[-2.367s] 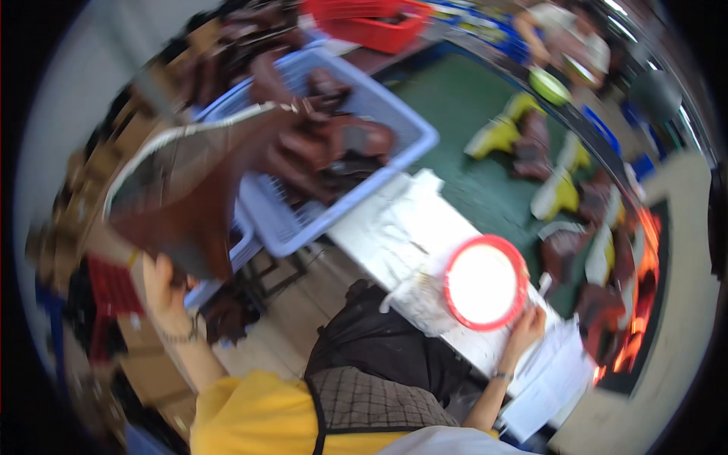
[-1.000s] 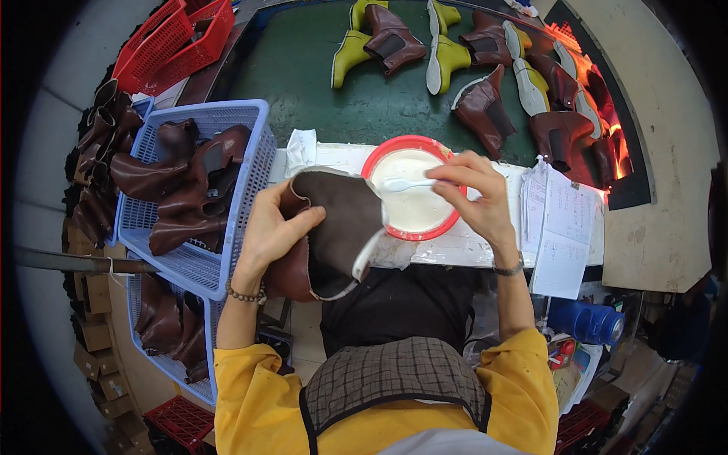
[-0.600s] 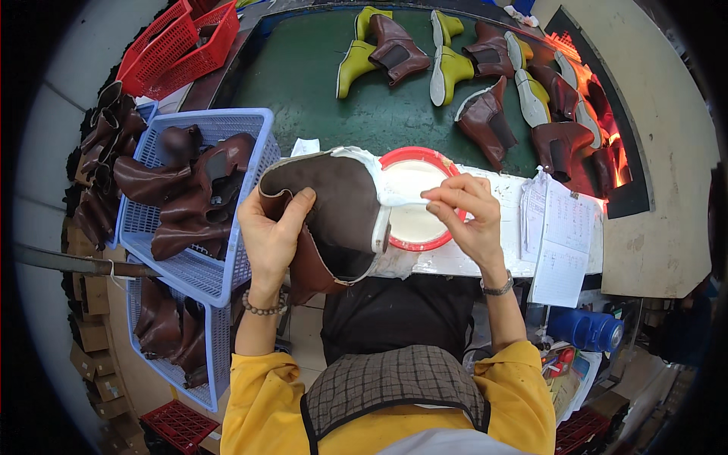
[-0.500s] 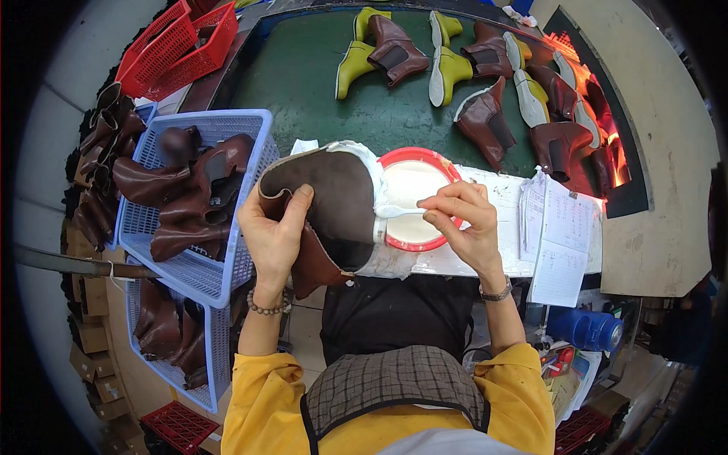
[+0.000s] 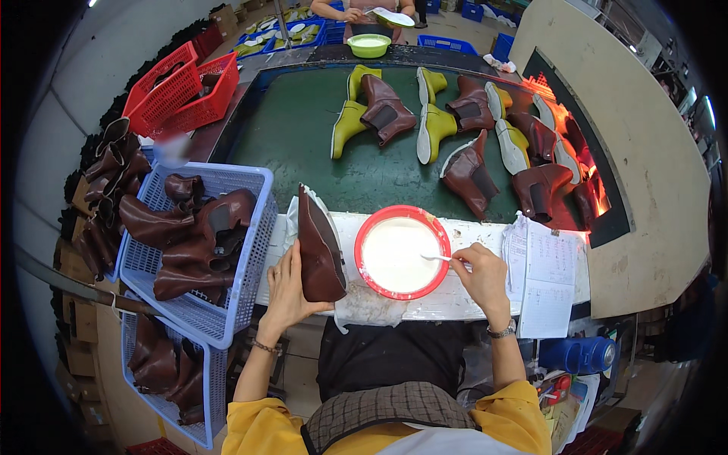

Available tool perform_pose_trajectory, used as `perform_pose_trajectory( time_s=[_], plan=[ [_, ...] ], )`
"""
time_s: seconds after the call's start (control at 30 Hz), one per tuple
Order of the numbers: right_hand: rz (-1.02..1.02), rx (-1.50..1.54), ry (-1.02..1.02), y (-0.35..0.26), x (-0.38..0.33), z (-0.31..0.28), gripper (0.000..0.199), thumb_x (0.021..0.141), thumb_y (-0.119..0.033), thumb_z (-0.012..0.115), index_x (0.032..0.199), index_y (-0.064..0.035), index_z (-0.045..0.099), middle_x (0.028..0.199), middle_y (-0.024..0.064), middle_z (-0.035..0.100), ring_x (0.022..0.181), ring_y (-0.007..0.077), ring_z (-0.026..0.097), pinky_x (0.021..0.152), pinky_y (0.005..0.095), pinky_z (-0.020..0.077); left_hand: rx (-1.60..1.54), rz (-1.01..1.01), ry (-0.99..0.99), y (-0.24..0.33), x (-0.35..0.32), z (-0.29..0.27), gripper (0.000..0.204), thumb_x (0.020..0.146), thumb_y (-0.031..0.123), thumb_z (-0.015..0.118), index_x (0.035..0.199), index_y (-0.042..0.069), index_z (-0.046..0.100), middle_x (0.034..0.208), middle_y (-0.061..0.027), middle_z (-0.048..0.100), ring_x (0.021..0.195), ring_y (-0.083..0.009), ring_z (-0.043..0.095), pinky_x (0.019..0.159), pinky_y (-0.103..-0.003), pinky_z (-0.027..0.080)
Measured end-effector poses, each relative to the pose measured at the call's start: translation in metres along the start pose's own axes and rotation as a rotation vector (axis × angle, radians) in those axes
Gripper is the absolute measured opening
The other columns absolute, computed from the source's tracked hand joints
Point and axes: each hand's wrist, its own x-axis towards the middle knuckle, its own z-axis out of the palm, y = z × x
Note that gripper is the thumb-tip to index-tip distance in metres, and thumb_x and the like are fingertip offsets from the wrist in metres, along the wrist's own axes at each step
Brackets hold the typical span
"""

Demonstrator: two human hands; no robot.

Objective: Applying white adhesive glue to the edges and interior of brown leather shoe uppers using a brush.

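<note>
In my left hand (image 5: 284, 287) is a brown leather boot upper (image 5: 320, 258), stood on its side; my fingers lie along its left side, the thumb at its near end. White paste shows along its far edge. Between my right thumb and fingers (image 5: 479, 279) I pinch the handle of a small white brush (image 5: 434, 258). Its tip is over or in the white liquid (image 5: 394, 254) filling a round red-rimmed bowl (image 5: 442, 284). The bowl stands on a white, stained board (image 5: 474, 233) right of the boot upper.
Blue baskets (image 5: 262, 227) of brown uppers stand at left, red baskets (image 5: 216, 110) behind. On the green belt (image 5: 296, 125) lie brown uppers and lime-green boot forms (image 5: 436, 130), near a glowing heater opening (image 5: 599, 186). Written papers (image 5: 547, 288) lie at right. Another person (image 5: 364, 11) works at the far end.
The boot upper has turned from its broad face to a narrow, upright pose, away from the bowl. My right hand has brought the brush from its edge to the liquid. The view has tilted up.
</note>
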Motion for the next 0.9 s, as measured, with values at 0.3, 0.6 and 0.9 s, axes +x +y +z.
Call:
perform_pose_trajectory(
  time_s=[0.3, 0.6, 0.9],
  plan=[
    [0.053, 0.129, 0.012, -0.012, 0.006, 0.004, 0.013, 0.084, -0.02, 0.078, 0.088, -0.008, 0.077, 0.081, 0.0075, 0.068, 0.073, 0.0276, 0.069, 0.063, 0.0381, 0.0516, -0.075, -0.053, 0.154, -0.008, -0.013, 0.004, 0.11, 0.064, 0.003, 0.082, 0.159, 0.006, 0.027, 0.14, -0.021, 0.05, 0.124, -0.0436, 0.047, 0.106, -0.05, 0.042],
    [0.013, 0.619, 0.068, -0.03, 0.015, 0.001, 0.014, 0.085, -0.004, 0.079, 0.099, -0.0008, 0.078, 0.082, 0.0045, 0.069, 0.068, 0.0093, 0.059, 0.058, 0.0226, 0.0429, -0.312, 0.113, 0.308, 0.038, -0.01, -0.034, 0.097, 0.066, 0.004, 0.085, 0.151, -0.004, 0.037, 0.13, -0.024, 0.057, 0.119, -0.0416, 0.054, 0.102, -0.044, 0.046],
    [-0.179, 0.583, 0.272, -0.039, 0.068, -0.007, 0.015, 0.083, -0.004, 0.081, 0.098, -0.0019, 0.078, 0.086, 0.0059, 0.069, 0.069, 0.0103, 0.062, 0.059, 0.0228, 0.0471, -0.573, 0.316, 0.035, 0.035, -0.029, -0.037, 0.1, 0.064, 0.014, 0.093, 0.147, -0.005, 0.04, 0.132, -0.0233, 0.057, 0.116, -0.04, 0.058, 0.1, -0.042, 0.047]
  ],
)
